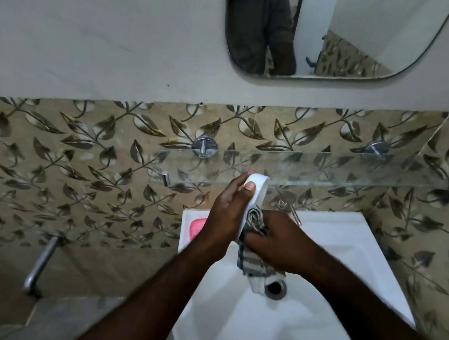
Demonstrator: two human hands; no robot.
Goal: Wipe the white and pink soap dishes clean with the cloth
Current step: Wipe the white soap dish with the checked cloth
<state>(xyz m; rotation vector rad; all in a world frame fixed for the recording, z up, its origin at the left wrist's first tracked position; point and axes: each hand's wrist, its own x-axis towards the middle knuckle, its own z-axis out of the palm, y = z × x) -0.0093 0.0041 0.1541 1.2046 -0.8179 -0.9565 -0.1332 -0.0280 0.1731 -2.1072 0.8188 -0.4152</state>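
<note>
— Where are we holding the white soap dish (260,189)?

— We are holding it up on its edge above the back of the white sink (250,335), just below the clear glass shelf (350,169). Our left hand (228,210) is wrapping round its smooth, rounded rim. The thumb is pressing flat on the near face and the fingers are curling behind.

— And the cloth (257,263)?

— Our right hand (279,243) is bunching it tight, with the fingers curled closed on it, and is pressing the wad against the lower part of the dish. It is a soft woven cloth with grey and pale stripes. Its loose tail is hanging down over the glossy bowl and ending at the round metal drain (277,289).

— Where is the pink soap dish (196,228)?

— It is lying on the sink's back left ledge. We are seeing only a rounded pink shape, because our left wrist is hiding part of it.

— What else are we seeing?

— Glossy beige tiles (69,174) with a dark leaf pattern are running across the wall. A chrome tap (289,206) is standing behind our right hand. A mirror (343,27) with rounded corners is hanging above.
</note>
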